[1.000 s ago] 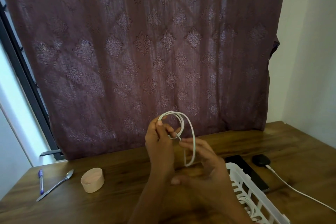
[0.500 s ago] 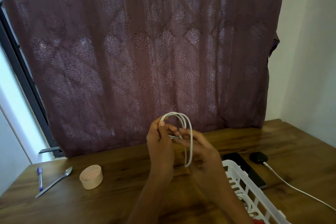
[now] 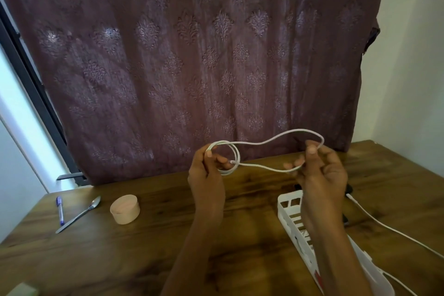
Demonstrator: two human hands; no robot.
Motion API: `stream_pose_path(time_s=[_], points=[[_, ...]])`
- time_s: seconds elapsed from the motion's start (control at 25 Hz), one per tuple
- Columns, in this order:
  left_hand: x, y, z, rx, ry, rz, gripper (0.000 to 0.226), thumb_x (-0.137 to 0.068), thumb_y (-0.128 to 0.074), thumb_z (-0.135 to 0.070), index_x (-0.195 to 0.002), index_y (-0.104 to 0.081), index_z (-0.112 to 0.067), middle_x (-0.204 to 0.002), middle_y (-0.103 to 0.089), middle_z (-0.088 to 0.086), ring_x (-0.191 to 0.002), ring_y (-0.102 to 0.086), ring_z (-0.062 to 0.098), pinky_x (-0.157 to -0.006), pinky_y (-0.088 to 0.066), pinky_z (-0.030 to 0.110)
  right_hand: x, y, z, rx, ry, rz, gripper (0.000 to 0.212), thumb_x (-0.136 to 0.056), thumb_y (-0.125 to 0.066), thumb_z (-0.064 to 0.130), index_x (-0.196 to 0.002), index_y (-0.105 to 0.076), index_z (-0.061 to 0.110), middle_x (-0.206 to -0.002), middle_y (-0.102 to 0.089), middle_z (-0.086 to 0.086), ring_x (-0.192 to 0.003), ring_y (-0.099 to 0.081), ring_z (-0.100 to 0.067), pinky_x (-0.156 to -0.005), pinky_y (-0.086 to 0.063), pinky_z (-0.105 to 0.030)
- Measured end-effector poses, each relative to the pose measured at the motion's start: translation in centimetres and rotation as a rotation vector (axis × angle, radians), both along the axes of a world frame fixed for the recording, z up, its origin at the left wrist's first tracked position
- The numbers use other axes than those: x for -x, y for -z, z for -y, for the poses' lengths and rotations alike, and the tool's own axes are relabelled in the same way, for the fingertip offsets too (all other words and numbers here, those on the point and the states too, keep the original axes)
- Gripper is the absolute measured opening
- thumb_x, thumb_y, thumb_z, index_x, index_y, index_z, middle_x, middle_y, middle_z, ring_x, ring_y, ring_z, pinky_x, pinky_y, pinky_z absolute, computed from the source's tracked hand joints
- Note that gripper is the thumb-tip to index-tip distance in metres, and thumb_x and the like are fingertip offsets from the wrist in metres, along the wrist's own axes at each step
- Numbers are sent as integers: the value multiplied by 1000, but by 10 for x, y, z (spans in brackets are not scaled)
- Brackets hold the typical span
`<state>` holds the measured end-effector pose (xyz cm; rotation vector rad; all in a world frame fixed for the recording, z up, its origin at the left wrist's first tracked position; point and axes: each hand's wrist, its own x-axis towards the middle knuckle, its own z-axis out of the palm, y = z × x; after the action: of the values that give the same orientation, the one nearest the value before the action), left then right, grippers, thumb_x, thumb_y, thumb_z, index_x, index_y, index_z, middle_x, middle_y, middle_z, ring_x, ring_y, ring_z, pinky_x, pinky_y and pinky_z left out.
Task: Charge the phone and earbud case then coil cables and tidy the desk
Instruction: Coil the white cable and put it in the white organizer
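I hold the white cable (image 3: 296, 130) up in the air, above the white basket (image 3: 288, 214) and a bit to its left. My left hand (image 3: 206, 175) has its thumb and fingers closed on a small round coil of it. My right hand (image 3: 322, 175) is right over the far end of the basket. It pinches the cable between thumb and finger, and the other fingers are loosely bent. Between my two hands the cable makes one long, flat loop, with a top line and a bottom line.

The basket stands on the wooden desk (image 3: 144, 247), under my right arm. A second white cable (image 3: 384, 224) lies on the desk just to the right of the basket. Well to the left of the basket sits a round beige box (image 3: 125, 209). Further left lie a spoon (image 3: 79, 215) and a purple pen (image 3: 60, 210), side by side. A dark purple curtain (image 3: 192, 55) hangs behind the basket, at the back of the desk.
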<state>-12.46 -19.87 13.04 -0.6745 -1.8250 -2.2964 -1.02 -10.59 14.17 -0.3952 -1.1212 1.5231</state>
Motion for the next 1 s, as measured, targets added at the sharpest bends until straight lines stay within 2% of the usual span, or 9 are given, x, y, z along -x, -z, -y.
stream_pose_path(time_s=[0.12, 0.24, 0.36, 0.48, 0.56, 0.64, 0.72, 0.84, 1.0], points=[[-4, 12, 2, 32, -52, 3, 26, -98, -37, -17, -86, -59, -26, -65, -61, -8, -60, -57, -2, -60, -45, 10, -14, 9, -9, 52, 95, 7, 20, -96, -45, 23, -88, -64, 24, -50, -47, 11, -41, -41, -1, -40, -38, -14], [-7, 21, 4, 27, -43, 88, 25, -98, -38, -17, -88, -61, -20, -67, -61, -5, -63, -57, 6, -64, -48, 21, -25, 24, -14, 3, 189, 222, 20, -94, -49, 22, -86, -67, 27, -55, -54, 14, -51, -48, 0, -49, -44, -17], [-20, 28, 0, 43, -7, 156, 28, -98, -38, -16, -81, -59, -21, -67, -60, -3, -62, -57, 5, -64, -48, 21, -24, 46, -17, -74, 94, 642, 30, -92, -48, 2, -110, -63, 21, -102, -64, -4, -97, -60, -23, -82, -51, -40], [-31, 31, -6, 63, 16, 178, 28, -98, -38, -13, -80, -59, -13, -65, -62, -5, -56, -58, -3, -60, -46, 13, -21, 49, -7, -298, -60, 837, 74, -85, -49, -12, -142, -30, 30, -143, -38, 2, -128, -41, -12, -92, -48, -25], [-33, 30, -8, 66, 32, 187, 29, -98, -37, -13, -78, -59, -15, -62, -62, -8, -57, -58, -4, -61, -46, 14, -16, 42, 5, -318, -194, 707, 74, -86, -54, -6, -135, -33, 46, -134, -44, 17, -117, -45, 7, -76, -50, -12], [-38, 29, -10, 59, 94, 182, 31, -98, -38, -14, -76, -59, -22, -60, -64, -9, -59, -59, -2, -63, -48, 18, -11, 42, 11, -317, -223, 574, 54, -88, -59, 10, -124, -45, 47, -122, -52, 25, -108, -51, 12, -78, -49, -8], [-47, 28, -11, 53, 202, 168, 30, -98, -38, -16, -81, -61, -23, -63, -66, -6, -65, -63, 5, -67, -52, 24, -8, 44, 13, -232, -213, 450, 36, -89, -58, 16, -120, -57, 34, -114, -63, 18, -104, -60, 3, -82, -52, -16], [-56, 29, -14, 51, 353, 216, 27, -98, -37, -19, -92, -63, -21, -71, -69, -2, -73, -65, 13, -71, -55, 28, -7, 45, 12, -32, -170, 308, 23, -88, -57, 12, -108, -67, 16, -94, -74, 5, -90, -69, -11, -68, -58, -24], [-45, 26, -12, 289, 516, 240, 26, -98, -39, -14, -96, -64, -20, -91, -71, -1, -90, -66, 16, -75, -50, 23, -16, 42, 4, -38, -43, 362, 18, -85, -61, 9, -91, -72, 23, -87, -74, 5, -85, -69, -9, -70, -57, -21]])
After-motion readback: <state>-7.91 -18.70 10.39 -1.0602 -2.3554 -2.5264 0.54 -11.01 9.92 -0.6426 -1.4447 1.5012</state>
